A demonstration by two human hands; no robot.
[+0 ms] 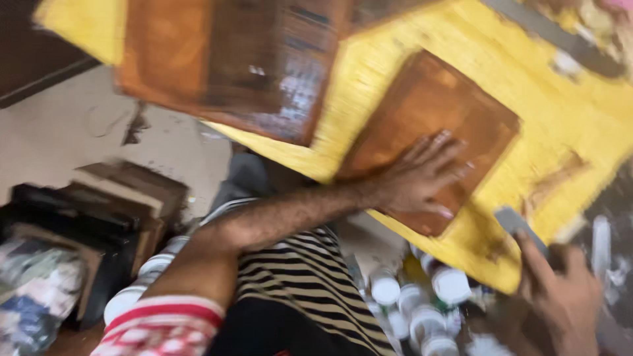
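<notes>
Frame was motion-blurred and tilted. Nearest, at bottom left, a red-and-white patterned sleeve (161,326) covered the upper part of the left arm, which crossed over a black-and-cream striped shirt (310,283). At bottom right, the right hand (560,290) was closed around a flat grey blade-like tool (521,224), index finger laid along it; the tool's tip touched the near edge of a yellow board (560,112). Between the arms, near and low, stood a cluster of white-lidded jars (422,310); more white lids showed left of the shirt. Further in, the left hand (419,178) lay open, fingers spread, palm flat on a brown wooden panel (428,118) that rested on the yellow board, centre right. A second, larger dark brown wooden panel (237,66) lay at far left on the same board, its surface glossy in patches. At left, on the floor (86,125), a stack of dark frames or boards (99,211) leaned beside a crumpled cloth (33,290). Floor was pale and stained.
</notes>
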